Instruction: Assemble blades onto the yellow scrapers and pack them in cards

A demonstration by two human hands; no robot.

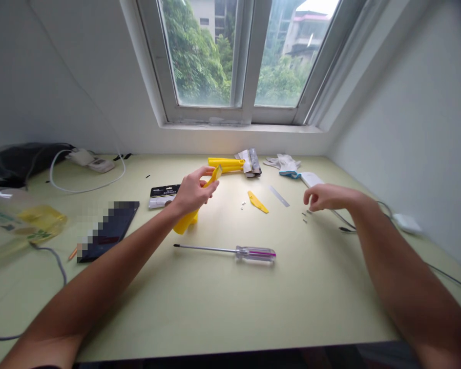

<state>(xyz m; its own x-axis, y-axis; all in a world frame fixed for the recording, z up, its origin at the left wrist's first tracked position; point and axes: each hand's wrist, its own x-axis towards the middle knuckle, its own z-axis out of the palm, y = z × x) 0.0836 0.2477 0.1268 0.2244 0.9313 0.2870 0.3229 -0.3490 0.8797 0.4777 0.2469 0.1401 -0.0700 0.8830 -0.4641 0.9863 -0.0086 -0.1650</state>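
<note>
My left hand (194, 192) is shut on a yellow plastic handle (186, 221), and a flat yellow piece (215, 175) sticks up past my fingers. My right hand (328, 197) hangs low over the table with its fingers loosely curled and nothing visible in them. Just below those fingertips lie several tiny screws (304, 217). Several small nuts (243, 205) and a yellow plastic wedge (257, 202) rest mid-table. A metal strip (279, 196) lies nearby. A clear-handled screwdriver (255, 253) lies in front, and a yellow scraper (226, 164) lies at the back.
The pale green table (215, 307) runs under a window (234, 61). White work gloves (286, 165), a white box (312, 179), a blister card (163, 196), a dark flat device (109, 231), a clear plastic bag (23, 225) and cables surround the work area.
</note>
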